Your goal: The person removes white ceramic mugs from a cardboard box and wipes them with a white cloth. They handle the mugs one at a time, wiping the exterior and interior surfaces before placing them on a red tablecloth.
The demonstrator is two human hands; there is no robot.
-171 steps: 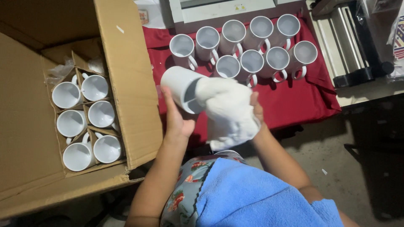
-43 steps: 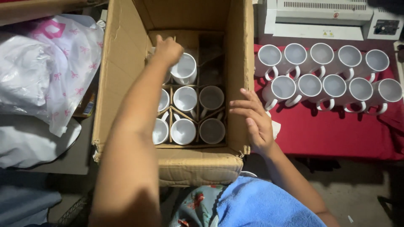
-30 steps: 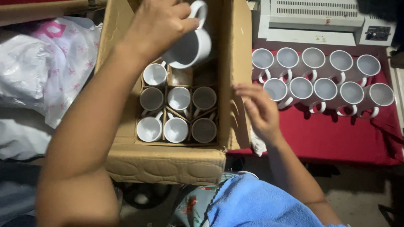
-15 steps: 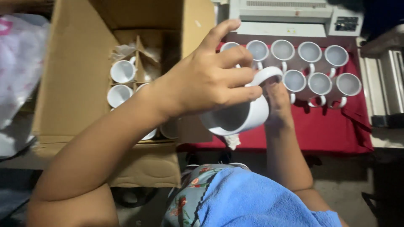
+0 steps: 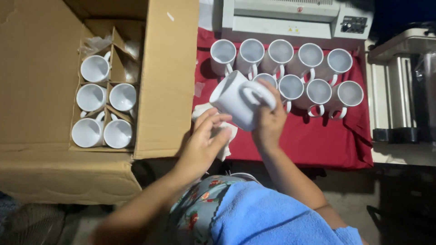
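Note:
My right hand (image 5: 269, 123) grips a white mug (image 5: 236, 100) by its handle, tilted on its side above the near left part of the red cloth (image 5: 299, 147). My left hand (image 5: 203, 141) is just below the mug with its fingers spread, resting over a white rag (image 5: 228, 136) and holding nothing. Several white mugs (image 5: 310, 55) stand in two rows on the red cloth beyond my right hand. More white mugs (image 5: 93, 96) sit in the dividers of an open cardboard box (image 5: 169, 77) to the left.
A white flat machine (image 5: 290, 19) lies behind the rows of mugs. Another grey and black appliance (image 5: 402, 90) stands at the right on a lower surface. A blue cloth (image 5: 268, 218) lies over my lap.
The mug lifted from the box has passed from my left hand to my right. My left hand has dropped onto the white rag. The view has swung right.

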